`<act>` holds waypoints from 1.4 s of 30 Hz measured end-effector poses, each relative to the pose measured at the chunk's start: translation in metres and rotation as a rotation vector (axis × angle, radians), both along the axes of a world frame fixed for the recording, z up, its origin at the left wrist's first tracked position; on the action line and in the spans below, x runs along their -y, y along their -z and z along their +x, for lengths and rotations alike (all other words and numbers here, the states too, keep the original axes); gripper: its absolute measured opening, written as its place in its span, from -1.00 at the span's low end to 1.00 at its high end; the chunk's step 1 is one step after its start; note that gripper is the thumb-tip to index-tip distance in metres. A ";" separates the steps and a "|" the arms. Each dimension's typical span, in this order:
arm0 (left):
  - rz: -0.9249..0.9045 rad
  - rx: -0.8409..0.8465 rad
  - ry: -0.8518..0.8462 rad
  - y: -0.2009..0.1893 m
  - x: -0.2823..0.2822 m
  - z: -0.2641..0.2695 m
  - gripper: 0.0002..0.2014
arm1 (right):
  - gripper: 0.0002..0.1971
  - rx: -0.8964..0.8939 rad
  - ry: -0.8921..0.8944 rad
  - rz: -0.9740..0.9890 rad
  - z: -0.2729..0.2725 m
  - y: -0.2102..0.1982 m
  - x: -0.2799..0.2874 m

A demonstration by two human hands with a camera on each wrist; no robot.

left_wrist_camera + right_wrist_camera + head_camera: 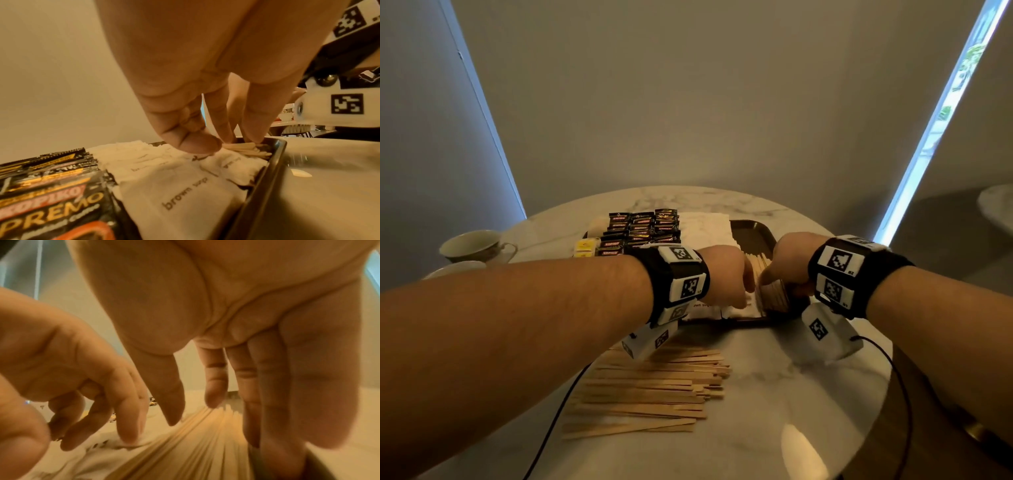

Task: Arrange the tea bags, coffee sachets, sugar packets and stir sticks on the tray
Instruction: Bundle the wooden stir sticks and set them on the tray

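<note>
A round marble table (774, 394) carries a dark tray (751, 229) filled from left with coffee sachets (642, 231), white sugar packets (185, 191) and stir sticks (185, 451) at its right end. More stir sticks (647, 394) lie loose nearer the person. Over the tray's sticks, the left hand (726, 281) presses fingertips down, fingers loosely bent; the right hand (789, 262) reaches down with straight fingers, gripping nothing.

A dark tray (751, 229) holds black coffee sachets (643, 229) in rows at its left, yellow tea bags (585, 247) beside them, white sugar packets (176, 191) in the middle and a pack of wooden sticks (774, 294) along its right side. More sticks (647, 390) lie loose in the lower centre of the frame.
</note>
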State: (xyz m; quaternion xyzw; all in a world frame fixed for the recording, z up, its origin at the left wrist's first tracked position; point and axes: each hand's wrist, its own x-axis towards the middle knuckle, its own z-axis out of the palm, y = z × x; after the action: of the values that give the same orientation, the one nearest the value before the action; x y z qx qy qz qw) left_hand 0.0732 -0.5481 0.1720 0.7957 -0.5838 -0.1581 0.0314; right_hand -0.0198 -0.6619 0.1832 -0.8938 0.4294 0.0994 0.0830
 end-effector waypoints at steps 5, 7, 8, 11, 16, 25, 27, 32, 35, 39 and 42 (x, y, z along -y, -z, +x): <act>0.029 0.087 0.109 0.010 0.008 -0.006 -0.62 | -0.75 0.004 -0.129 0.029 -0.007 -0.004 0.001; 0.090 0.145 0.137 0.012 0.013 -0.010 -0.60 | -0.76 -0.086 -0.165 0.047 -0.006 0.002 0.002; 0.107 0.154 0.149 0.012 0.014 -0.012 -0.59 | -0.74 -0.130 -0.183 0.029 -0.006 0.006 0.004; 0.043 0.097 0.162 0.006 0.014 -0.012 -0.57 | -0.81 -0.063 -0.215 0.022 -0.012 0.004 0.013; 0.045 0.120 0.137 0.008 0.016 -0.008 -0.60 | -0.81 -0.010 -0.260 0.131 -0.018 0.006 0.019; -0.025 0.106 0.173 0.009 0.019 -0.010 -0.66 | -0.74 0.000 -0.325 0.049 -0.014 0.008 0.025; -0.033 0.091 0.205 0.007 0.017 -0.010 -0.64 | -0.75 0.019 -0.331 0.057 -0.014 0.007 0.029; 0.060 0.131 0.280 0.009 0.018 -0.011 -0.56 | -0.77 -0.059 -0.351 0.082 -0.012 0.008 0.037; 0.042 0.111 0.272 0.010 0.020 -0.010 -0.58 | -0.84 0.038 -0.329 0.071 -0.008 0.002 0.048; 0.052 0.105 0.265 0.012 0.022 -0.009 -0.58 | -0.64 0.122 -0.297 0.055 0.005 -0.002 0.061; 0.088 0.124 0.277 0.013 0.022 -0.011 -0.53 | -0.43 0.012 -0.340 0.085 0.016 0.003 0.062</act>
State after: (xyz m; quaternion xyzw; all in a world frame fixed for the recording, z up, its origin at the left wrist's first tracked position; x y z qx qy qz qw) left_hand 0.0621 -0.5698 0.1592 0.7166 -0.6811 -0.1369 -0.0620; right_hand -0.0043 -0.7237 0.1804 -0.9498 0.2670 0.1249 0.1052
